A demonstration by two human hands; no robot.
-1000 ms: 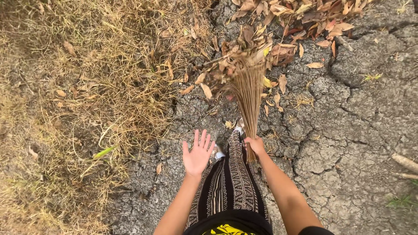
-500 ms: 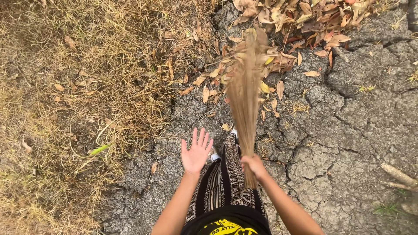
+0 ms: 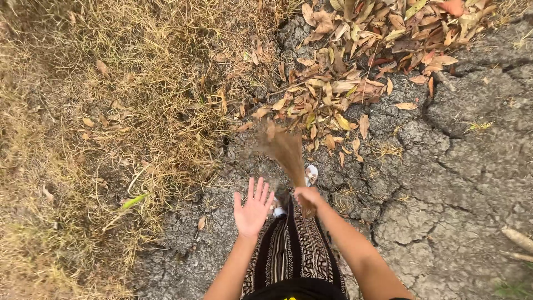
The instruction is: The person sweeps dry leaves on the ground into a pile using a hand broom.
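My right hand (image 3: 307, 196) grips the bound end of a stick broom (image 3: 284, 151), whose tan bristles are blurred and point up and left over cracked grey pavement (image 3: 444, 183). A heap of dry brown and yellow leaves (image 3: 355, 61) lies beyond the bristles, spreading to the top right. My left hand (image 3: 252, 208) hangs open with fingers spread, holding nothing, just left of my patterned black trousers (image 3: 291, 247). A white shoe (image 3: 311, 174) shows beside the broom.
Dry straw-coloured grass (image 3: 111, 122) covers the left half, with a few scattered leaves in it. Deep cracks run through the pavement on the right. A pale stick (image 3: 519, 239) lies at the right edge.
The broom has swung back toward me and leftward, away from the leaf heap. My right hand moved left and nearer my legs. The left hand has barely shifted.
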